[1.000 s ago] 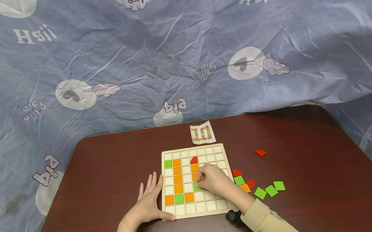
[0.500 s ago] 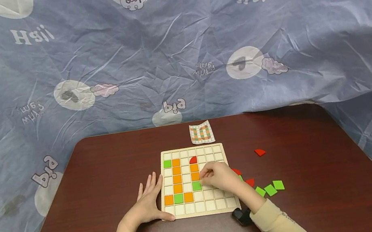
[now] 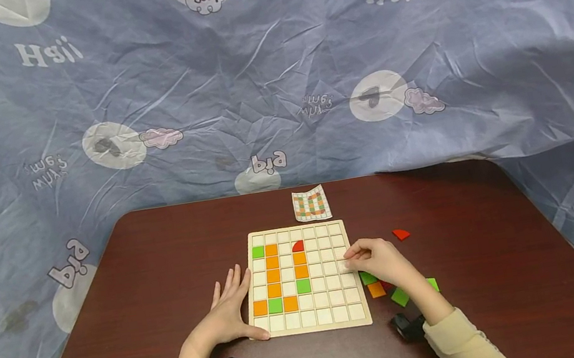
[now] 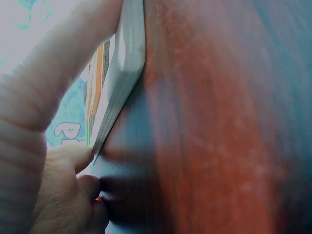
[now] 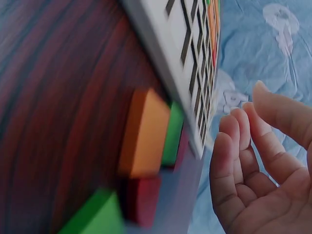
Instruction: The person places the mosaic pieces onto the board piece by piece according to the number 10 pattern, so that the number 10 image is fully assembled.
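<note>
A pale wooden grid board (image 3: 341,315) lies on the table with orange tiles (image 3: 273,276), green tiles (image 3: 303,286) and one red quarter-circle tile (image 3: 298,246) in its cells. My left hand (image 3: 225,319) is spread against the board's left side, the thumb at the near left corner and the fingertips along the edge. In the left wrist view the thumb (image 4: 68,58) overlaps the board's edge. Over the board's right edge is my right hand (image 3: 380,261). The right wrist view shows its thumb and fingers apart, with nothing between them.
Right of the board lie a loose orange tile (image 3: 376,290), several green tiles (image 3: 400,297) and red pieces, partly hidden by the right hand. Another red quarter-circle (image 3: 401,234) lies farther back. A small printed pattern card (image 3: 312,205) sits behind the board. A patterned cloth (image 3: 270,80) hangs behind the table.
My right hand has drawn away from the green tile in the middle of the board and moved right to the board's edge. The left hand has stayed in place.
</note>
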Demonstrator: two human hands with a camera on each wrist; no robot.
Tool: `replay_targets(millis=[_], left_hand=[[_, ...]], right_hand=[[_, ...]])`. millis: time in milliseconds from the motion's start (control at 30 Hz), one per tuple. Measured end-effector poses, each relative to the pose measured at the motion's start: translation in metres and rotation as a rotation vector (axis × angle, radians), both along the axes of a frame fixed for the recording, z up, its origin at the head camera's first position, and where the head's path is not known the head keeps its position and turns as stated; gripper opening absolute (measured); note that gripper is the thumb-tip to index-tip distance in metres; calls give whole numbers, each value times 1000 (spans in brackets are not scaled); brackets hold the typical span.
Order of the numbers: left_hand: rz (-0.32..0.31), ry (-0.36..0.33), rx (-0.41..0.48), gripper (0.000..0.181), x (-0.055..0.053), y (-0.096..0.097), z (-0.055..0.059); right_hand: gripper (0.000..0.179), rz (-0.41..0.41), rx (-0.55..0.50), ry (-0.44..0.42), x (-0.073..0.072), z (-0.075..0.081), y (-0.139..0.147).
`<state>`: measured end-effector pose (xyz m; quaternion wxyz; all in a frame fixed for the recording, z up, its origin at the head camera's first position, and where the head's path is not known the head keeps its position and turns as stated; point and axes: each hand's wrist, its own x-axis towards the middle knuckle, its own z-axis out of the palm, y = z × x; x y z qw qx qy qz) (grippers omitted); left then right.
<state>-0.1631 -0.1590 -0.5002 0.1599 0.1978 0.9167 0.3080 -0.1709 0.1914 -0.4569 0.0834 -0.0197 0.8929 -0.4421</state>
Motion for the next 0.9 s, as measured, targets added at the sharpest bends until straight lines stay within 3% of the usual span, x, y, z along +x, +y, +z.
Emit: replay_targets(millis=[400,900], left_hand=[[2,-5,4,137,0,0,0],[4,-3,1,138,-1,1,-1]], right_hand=[[23,-75,-10,-41,5,-10,40],[27,-47,115,-24,-2,-17,26]])
